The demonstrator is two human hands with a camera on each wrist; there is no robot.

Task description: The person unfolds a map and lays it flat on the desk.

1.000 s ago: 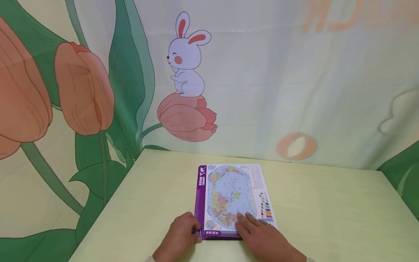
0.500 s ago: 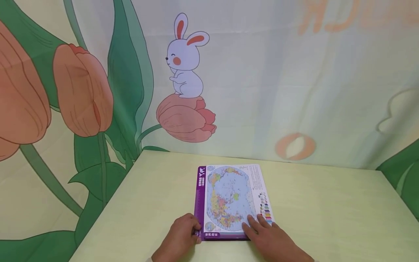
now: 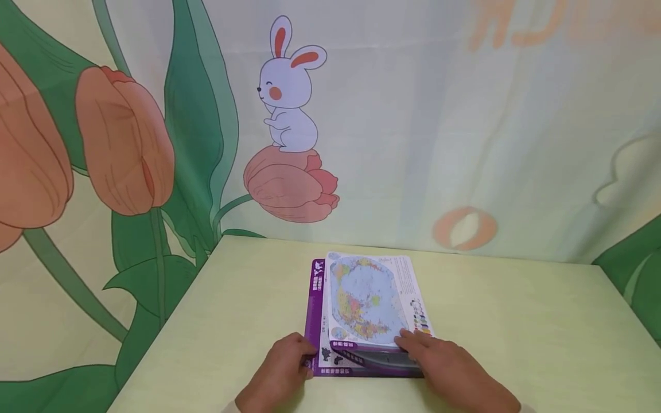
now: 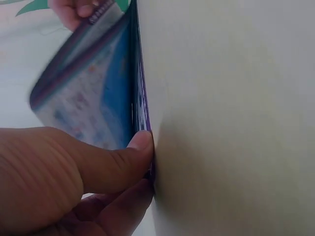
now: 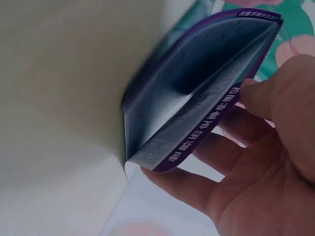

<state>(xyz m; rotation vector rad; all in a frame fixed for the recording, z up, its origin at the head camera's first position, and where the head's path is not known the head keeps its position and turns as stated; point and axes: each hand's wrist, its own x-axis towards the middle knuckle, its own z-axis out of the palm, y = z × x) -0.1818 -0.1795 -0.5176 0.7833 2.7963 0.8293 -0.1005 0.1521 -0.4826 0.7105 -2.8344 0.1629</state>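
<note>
A folded world map [image 3: 369, 298] with purple borders lies on the table, its top panel printed with a colored map. My left hand [image 3: 279, 367] pinches the purple lower left edge between thumb and fingers, as the left wrist view shows close up. At the lower right my right hand [image 3: 457, 364] holds the near edge of the upper panels, raised off the bottom one. In the right wrist view those lifted panels [image 5: 211, 115] bow apart, thumb on one side and fingers on the other. Beneath them a white panel with dark shapes [image 3: 330, 357] shows.
A pale yellow table [image 3: 516, 321] carries the map. Behind it hangs a cloth backdrop [image 3: 382, 143] printed with tulips and a white rabbit [image 3: 289, 106].
My right hand has slid rightward along the near edge and now lifts the upper panels, which lay flat before. A gap has opened above the bottom panel. My left hand keeps its place.
</note>
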